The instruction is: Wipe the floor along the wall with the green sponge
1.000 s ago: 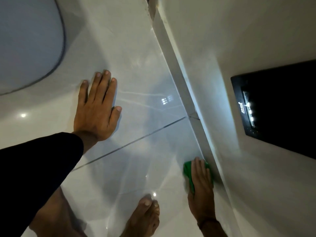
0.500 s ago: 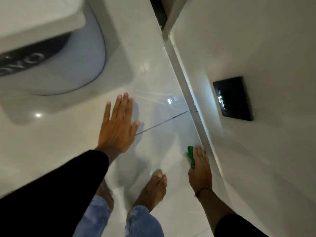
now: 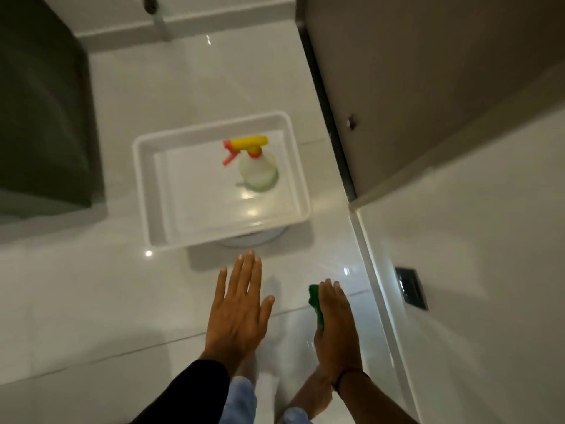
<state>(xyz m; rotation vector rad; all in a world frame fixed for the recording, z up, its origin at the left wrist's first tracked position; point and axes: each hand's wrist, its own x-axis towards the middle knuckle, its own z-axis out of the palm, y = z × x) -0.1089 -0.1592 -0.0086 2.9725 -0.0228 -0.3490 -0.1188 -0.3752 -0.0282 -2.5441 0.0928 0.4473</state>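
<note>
The right hand [image 3: 334, 325] lies flat over the green sponge [image 3: 315, 302], fingers straight and close together, palm down, pinning it to the floor [image 3: 91, 301] rather than gripping it. The sponge sits near the skirting [image 3: 377, 289] but not against it; a strip of bare tile shows between the hand and the skirting, so there's a lane left to cover. Only a sliver of the sponge peeks out on the side of the hand away from the skirting: bright green, a slightly ragged edge, thin, looks soft and squashed under the palm. I'd judge it light and floppy, something that folds if pushed by one corner, so the flat palm across its middle is the right hold, with pressure spread evenly. On this glossy tile it should slide easily, maybe too easily if wet, and I can't tell whether it is. The left hand [image 3: 240, 313] is spread wide and empty, farther from the skirting, and seems to bear on the floor as a prop. Beyond the hands, away from the person, a white tub [image 3: 143, 191] holds a spray bottle [image 3: 256, 166] with a yellow and red head, standing upright, well apart from the sponge.
</note>
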